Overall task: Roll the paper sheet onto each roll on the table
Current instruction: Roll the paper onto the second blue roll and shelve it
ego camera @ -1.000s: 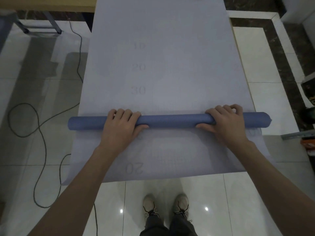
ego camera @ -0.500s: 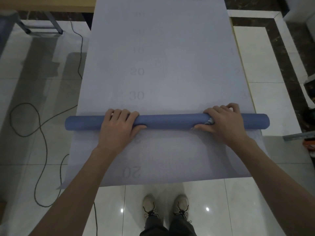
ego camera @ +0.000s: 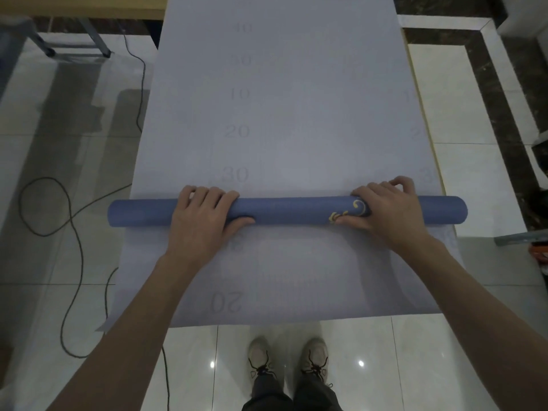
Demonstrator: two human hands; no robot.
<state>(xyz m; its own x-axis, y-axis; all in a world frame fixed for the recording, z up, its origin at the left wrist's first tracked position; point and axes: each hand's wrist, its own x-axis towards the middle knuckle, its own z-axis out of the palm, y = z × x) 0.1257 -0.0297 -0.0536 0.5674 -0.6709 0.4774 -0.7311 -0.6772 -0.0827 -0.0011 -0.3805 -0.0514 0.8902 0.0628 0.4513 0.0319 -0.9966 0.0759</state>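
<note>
Now I see left hand (ego camera: 204,221) and right hand (ego camera: 391,212) each curled over the blue roll (ego camera: 290,210), gripping it, atop the paper sheet (ego camera: 281,114).

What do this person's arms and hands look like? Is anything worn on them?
Both are bare. The left hand and right hand wear no gloves, and no ring, watch or bracelet shows. The forearms are uncovered as far as the picture's lower edge; no sleeve is in view.
</note>
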